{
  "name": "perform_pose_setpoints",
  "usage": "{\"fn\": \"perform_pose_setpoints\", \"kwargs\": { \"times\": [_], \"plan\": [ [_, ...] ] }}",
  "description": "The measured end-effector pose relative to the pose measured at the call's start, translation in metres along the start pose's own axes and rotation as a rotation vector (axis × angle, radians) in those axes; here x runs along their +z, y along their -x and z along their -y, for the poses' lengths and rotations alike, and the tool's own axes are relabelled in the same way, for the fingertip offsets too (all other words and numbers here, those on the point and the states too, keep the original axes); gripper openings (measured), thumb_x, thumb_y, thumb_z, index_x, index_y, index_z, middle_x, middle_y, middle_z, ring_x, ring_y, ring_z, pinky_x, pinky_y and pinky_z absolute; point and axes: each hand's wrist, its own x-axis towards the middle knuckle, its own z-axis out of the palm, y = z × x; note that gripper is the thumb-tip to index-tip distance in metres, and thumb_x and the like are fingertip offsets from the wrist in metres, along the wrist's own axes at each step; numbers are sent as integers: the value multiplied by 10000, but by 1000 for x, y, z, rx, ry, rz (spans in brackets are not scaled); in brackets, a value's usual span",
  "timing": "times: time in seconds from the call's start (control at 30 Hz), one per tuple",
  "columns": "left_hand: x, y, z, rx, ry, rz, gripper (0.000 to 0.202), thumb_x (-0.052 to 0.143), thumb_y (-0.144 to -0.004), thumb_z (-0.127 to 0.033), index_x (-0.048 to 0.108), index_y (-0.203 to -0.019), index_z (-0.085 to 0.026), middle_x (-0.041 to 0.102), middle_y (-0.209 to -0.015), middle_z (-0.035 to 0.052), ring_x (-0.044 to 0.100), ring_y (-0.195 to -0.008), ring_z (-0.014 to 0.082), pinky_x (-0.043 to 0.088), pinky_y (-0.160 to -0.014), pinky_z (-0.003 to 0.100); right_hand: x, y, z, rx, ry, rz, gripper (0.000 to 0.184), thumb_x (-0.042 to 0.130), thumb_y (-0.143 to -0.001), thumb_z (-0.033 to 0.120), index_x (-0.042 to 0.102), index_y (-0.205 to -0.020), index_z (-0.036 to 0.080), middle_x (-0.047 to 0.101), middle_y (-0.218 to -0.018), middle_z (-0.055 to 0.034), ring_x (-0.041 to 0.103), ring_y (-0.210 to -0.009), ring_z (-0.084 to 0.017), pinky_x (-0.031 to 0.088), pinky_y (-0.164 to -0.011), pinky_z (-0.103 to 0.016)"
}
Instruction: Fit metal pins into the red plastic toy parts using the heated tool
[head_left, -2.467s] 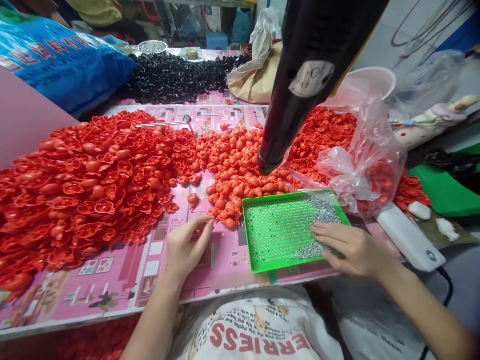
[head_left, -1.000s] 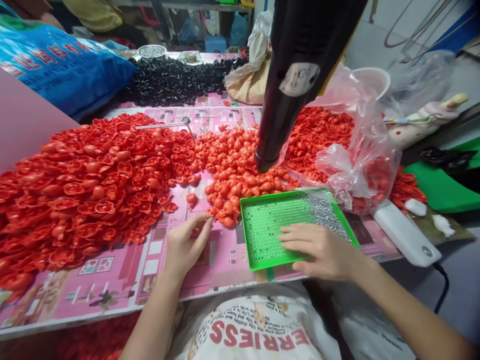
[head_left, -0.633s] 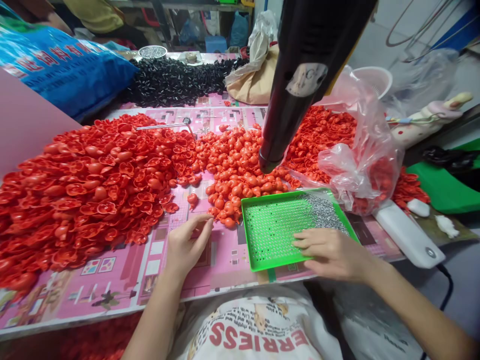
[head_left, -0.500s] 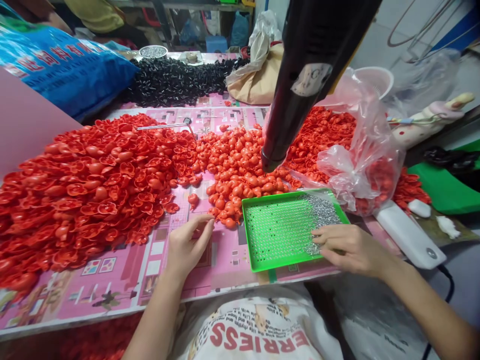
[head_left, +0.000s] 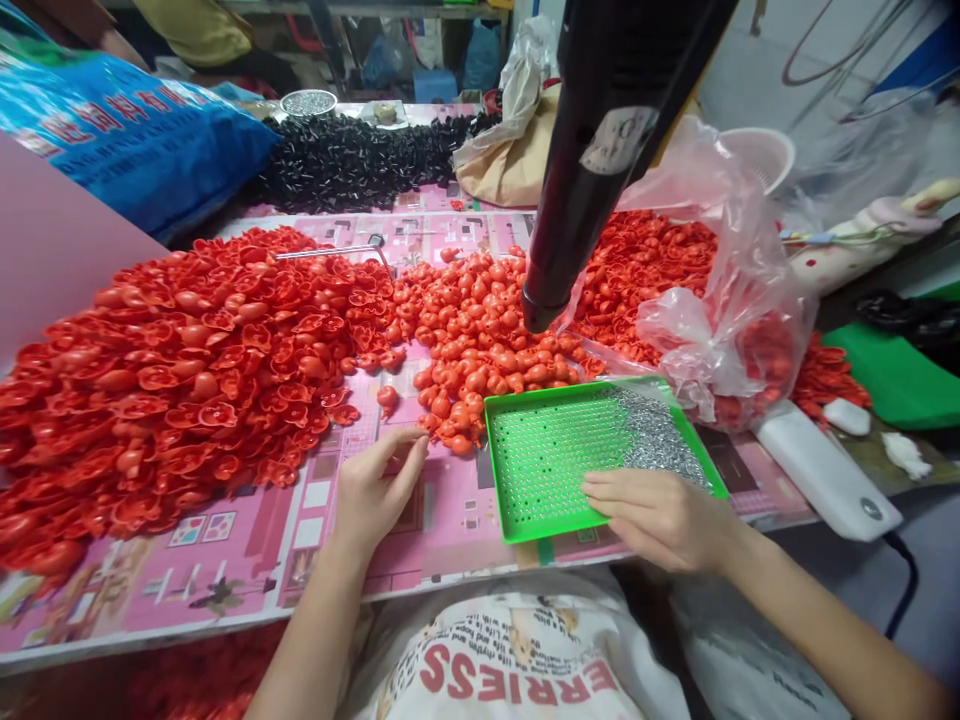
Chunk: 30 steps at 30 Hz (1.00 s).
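A green tray (head_left: 551, 455) full of small holes lies at the table's front edge, with many small silvery metal pieces, apparently screws, (head_left: 660, 435) heaped in its right part. My right hand (head_left: 667, 510) reaches over the tray's near rim, fingers stretched out side by side, fingertips low over the perforated surface. I see nothing held in it. Left of the tray, my left hand (head_left: 379, 490) rests on the table, fingers curled and thumb tip near the index finger. No object shows in it. Just beyond are rounded red plastic pieces (head_left: 480, 370).
A pile of red half shells (head_left: 202, 360) covers the left side. A black tool shaft (head_left: 581, 200) hangs down above the middle. Clear plastic bag (head_left: 720, 330), white device (head_left: 829, 475) stand right. Black parts (head_left: 360, 160) and a blue sack (head_left: 135, 140) lie behind.
My right hand has moved left and slightly nearer across the tray, uncovering metal pieces at its right end. My left hand has stayed in place.
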Motion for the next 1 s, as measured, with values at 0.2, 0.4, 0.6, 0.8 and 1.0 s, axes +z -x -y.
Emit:
{"fn": "perform_pose_setpoints", "kwargs": {
  "times": [0.2,0.4,0.6,0.8,1.0],
  "plan": [
    [1,0,1,-14,-2,9,121,598,-882,-242,680,-951,-186,753,-866,20,676,-670,110,520,-593,177,-15,21,-16,-5,96,-71,222,540,-860,90,713,-999,106,760,-1003,-99,707,-1027,-223,598,-937,-375],
    [0,1,1,-10,5,9,121,596,-884,-248,682,-942,-185,752,-859,24,674,-665,109,524,-600,178,-23,24,-21,30,139,-107,197,553,-838,70,723,-904,147,766,-936,-81,717,-993,-210,601,-920,-339],
    [2,0,2,-7,12,16,118,596,-884,-250,676,-944,-187,748,-848,16,673,-651,107,525,-595,178,-9,10,-5,74,69,-44,358,533,-866,153,643,-1207,141,691,-1219,-95,616,-1204,-212,535,-1023,-388],
    [1,0,-3,35,-26,45,124,583,-903,-253,668,-963,-187,745,-855,21,668,-664,117,517,-599,197,-11,17,-6,62,87,-84,211,561,-843,122,715,-987,130,756,-1030,-94,703,-1036,-215,583,-952,-378],
    [7,-4,-28,140,-391,207,253,647,-866,-399,646,-1060,-237,735,-919,31,673,-674,170,432,-535,260,-18,24,-7,125,84,-16,166,549,-858,163,705,-898,207,703,-1191,-64,584,-1240,-272,551,-985,-464]
  ]
}}
